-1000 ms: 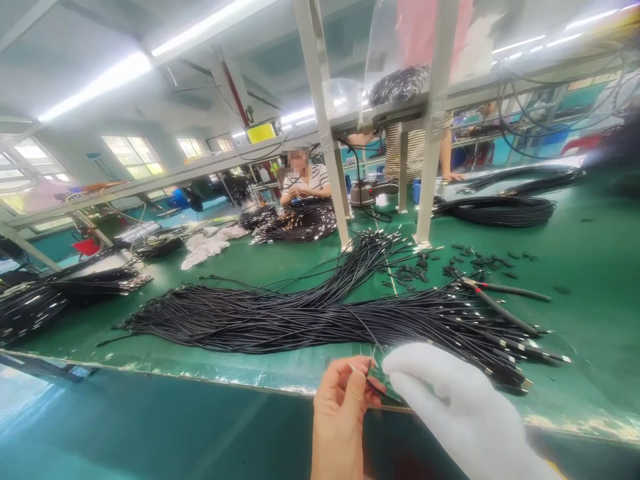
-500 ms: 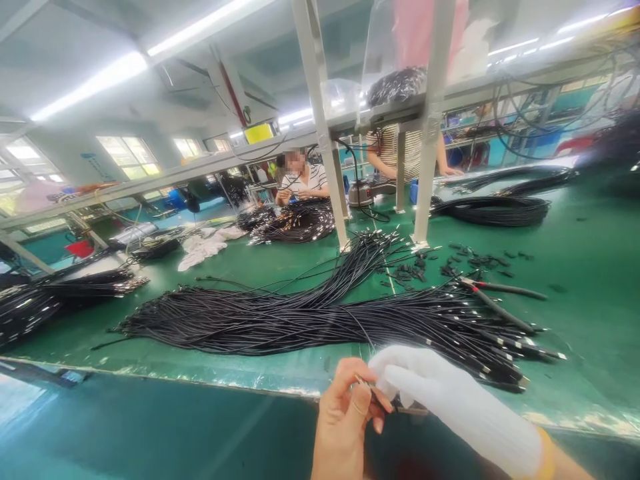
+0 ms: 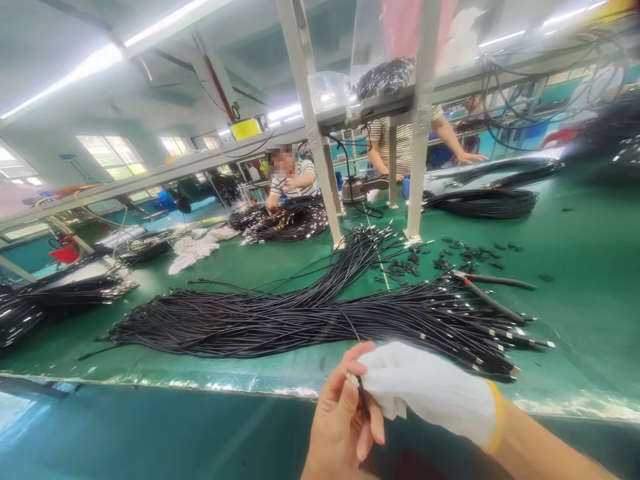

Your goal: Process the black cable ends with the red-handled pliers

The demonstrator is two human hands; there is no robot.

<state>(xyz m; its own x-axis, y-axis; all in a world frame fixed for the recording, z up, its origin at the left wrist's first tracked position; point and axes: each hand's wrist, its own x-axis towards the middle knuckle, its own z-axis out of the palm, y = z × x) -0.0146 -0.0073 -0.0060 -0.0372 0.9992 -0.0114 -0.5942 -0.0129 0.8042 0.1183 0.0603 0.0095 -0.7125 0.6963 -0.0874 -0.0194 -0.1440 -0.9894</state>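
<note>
In front of the table edge, my bare left hand point(image 3: 334, 417) pinches a black cable end with a metal connector point(image 3: 352, 379) between thumb and fingers. My right hand point(image 3: 430, 385), in a white glove with a yellow cuff, is closed against the same cable beside the left fingers; its fingertips are partly hidden. A thin length of this cable runs up from my hands towards the pile. Just beyond, a wide bundle of black cables point(image 3: 260, 327) lies across the green table point(image 3: 575, 280). Pliers point(image 3: 505, 281) with dark handles rest at its right end, jaws spread.
Small black pieces point(image 3: 467, 253) lie scattered behind the pliers. White metal posts point(image 3: 419, 167) rise from the table under a shelf. Coiled cables point(image 3: 483, 203), white gloves point(image 3: 195, 250) and another cable bundle point(image 3: 85, 290) lie around. Two co-workers stand or sit across the table.
My left hand has turned a little, showing the connector more clearly. My gloved right hand has shifted left and closer to it. Across the table, a co-worker's arm has reached further right.
</note>
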